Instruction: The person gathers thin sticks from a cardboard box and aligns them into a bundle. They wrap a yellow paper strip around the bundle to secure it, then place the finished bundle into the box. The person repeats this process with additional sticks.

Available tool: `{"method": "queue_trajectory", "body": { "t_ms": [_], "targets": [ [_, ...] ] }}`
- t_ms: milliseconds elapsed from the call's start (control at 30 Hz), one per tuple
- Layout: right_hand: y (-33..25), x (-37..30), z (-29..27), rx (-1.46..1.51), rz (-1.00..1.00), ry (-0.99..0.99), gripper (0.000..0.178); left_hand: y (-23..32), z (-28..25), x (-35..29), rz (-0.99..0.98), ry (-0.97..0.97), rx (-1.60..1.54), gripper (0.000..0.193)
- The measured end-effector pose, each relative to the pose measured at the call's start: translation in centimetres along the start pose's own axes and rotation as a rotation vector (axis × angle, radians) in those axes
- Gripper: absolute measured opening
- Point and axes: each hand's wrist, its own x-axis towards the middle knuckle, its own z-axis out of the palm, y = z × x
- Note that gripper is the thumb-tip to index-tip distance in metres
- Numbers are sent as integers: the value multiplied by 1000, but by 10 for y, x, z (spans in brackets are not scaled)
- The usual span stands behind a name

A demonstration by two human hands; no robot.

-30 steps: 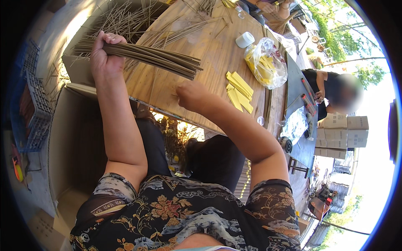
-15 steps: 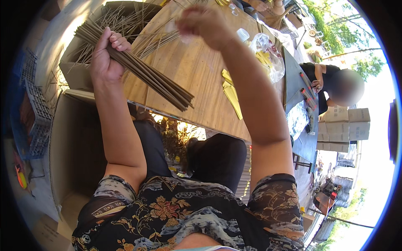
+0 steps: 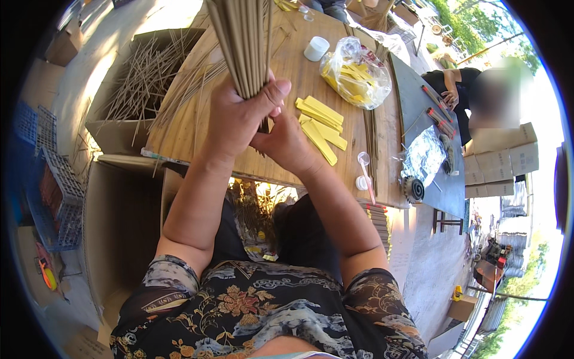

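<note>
A thick bundle of brown incense sticks (image 3: 246, 54) stands almost upright over the near side of the wooden table (image 3: 233, 164). My left hand (image 3: 230, 119) is wrapped round its lower part, thumb across the front. My right hand (image 3: 288, 143) closes on the bottom end from the other side, touching the left; part of its fingers is hidden. Beside the right hand lie several yellow paper strips (image 3: 320, 128). Past them is a clear plastic bag (image 3: 359, 72) with more yellow strips. A white plastic jar (image 3: 316, 49) stands next to the bag.
Loose sticks fill a cardboard box (image 3: 137, 90) at the left; an open box (image 3: 119, 221) is beside my left arm. A small tub (image 3: 362, 182) and a tape roll (image 3: 413, 189) sit near the right edge. A person (image 3: 454, 90) is at the grey table (image 3: 406, 107).
My right hand has come down from over the table to the bundle's lower end. The left hand has moved right, and the slanting bundle is now near upright.
</note>
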Motion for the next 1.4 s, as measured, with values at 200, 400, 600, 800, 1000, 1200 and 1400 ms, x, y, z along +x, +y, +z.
{"method": "queue_trajectory", "body": {
  "t_ms": [200, 400, 600, 800, 1000, 1200, 1400],
  "targets": [
    [31, -7, 8, 279, -156, 162, 42, -27, 15, -7, -146, -24, 39, 15],
    [51, -12, 11, 299, -5, 51, 36, -27, 12, -4, -193, -94, 19, 16],
    [70, -8, 20, 475, -115, 112, 35, -28, 16, -4, -104, -179, 157, 20],
    [53, -13, 15, 237, -27, 136, 32, -29, 18, -1, -175, -30, -14, 22],
    [15, -54, -7, 871, 416, -281, 19, -27, 0, 3, -537, -156, -670, 19],
    [12, -69, 6, 400, 477, -109, 24, -39, 11, -13, -611, 217, -285, 23],
    [12, -74, 8, 1067, 617, -308, 19, -44, -13, -13, -693, 7, -636, 22]
  ]
}}
